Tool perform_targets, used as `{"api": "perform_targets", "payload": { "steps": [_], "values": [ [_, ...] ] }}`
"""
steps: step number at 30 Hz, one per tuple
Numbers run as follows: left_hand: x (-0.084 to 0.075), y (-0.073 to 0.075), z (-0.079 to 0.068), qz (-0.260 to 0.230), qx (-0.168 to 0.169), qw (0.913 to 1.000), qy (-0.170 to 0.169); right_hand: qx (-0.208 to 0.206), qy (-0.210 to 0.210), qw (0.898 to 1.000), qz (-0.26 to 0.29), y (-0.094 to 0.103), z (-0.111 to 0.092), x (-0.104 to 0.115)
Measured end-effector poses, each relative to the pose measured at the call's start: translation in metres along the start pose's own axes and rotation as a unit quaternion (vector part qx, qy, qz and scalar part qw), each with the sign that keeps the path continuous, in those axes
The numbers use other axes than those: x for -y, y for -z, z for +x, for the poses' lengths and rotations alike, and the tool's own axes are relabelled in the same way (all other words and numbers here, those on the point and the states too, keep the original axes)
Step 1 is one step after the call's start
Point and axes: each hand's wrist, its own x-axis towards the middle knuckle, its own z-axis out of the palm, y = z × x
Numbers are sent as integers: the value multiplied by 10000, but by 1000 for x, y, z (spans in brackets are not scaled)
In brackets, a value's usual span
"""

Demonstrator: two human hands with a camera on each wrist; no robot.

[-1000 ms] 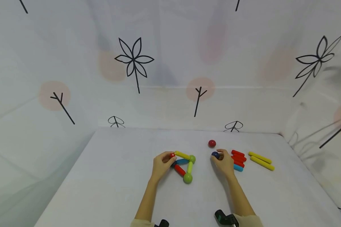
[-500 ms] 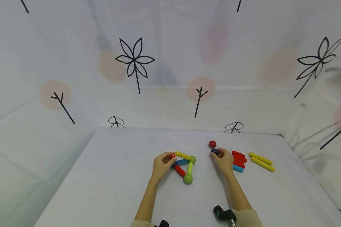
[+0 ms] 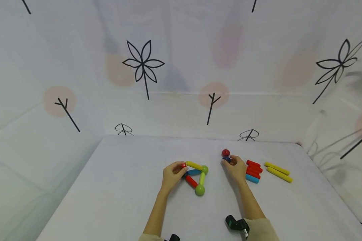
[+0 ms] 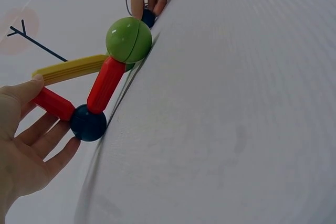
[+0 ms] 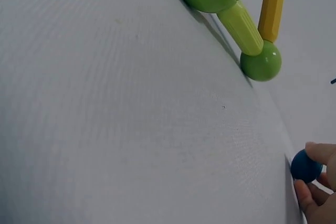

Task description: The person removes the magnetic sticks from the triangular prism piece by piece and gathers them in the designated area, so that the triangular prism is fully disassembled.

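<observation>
My left hand point(image 3: 170, 174) grips a frame of magnetic rods and balls at its left corner. In the left wrist view, its fingers curl about a red rod point(image 4: 55, 103) rising from a dark blue ball point(image 4: 88, 123), thumb at the end of a yellow rod point(image 4: 71, 70). A lower red rod point(image 3: 191, 181), a blue rod point(image 3: 194, 172) and a yellow-green rod point(image 3: 201, 178) form a triangle with two green balls, the near one point(image 3: 200, 190) larger in view. My right hand point(image 3: 239, 170) pinches another blue ball point(image 5: 306, 166), right by a red ball point(image 3: 226, 153).
Several red rods point(image 3: 253, 169) and a light blue rod point(image 3: 252, 178) lie just right of my right hand. Two longer yellow rods point(image 3: 278, 172) lie further right. Behind the white table point(image 3: 123, 187) hangs a patterned cloth point(image 3: 181, 113).
My right hand has moved slightly away from me and left, bringing the blue ball up to the red ball. My left hand stays in place on the frame.
</observation>
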Motion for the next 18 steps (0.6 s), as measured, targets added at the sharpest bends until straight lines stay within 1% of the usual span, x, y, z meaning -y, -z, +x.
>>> {"api": "perform_targets", "payload": {
  "steps": [6,11,14,15,18],
  "values": [
    [0,0,0,5,-8,10000,-32,-104,-20,9999,51,-2,3,-1],
    [1,-1,0,-31,-11,10000,-19,-30,-9,10000,82,-2,3,-3],
    [1,-1,0,-29,-30,10000,-50,19,18,9999,157,-1,-2,-1],
    [1,-1,0,-19,-32,10000,-71,-31,40,9999,118,-1,-4,1],
    [1,-1,1,3,-37,9999,-125,-11,6,10000,81,1,-11,6]
  ]
}}
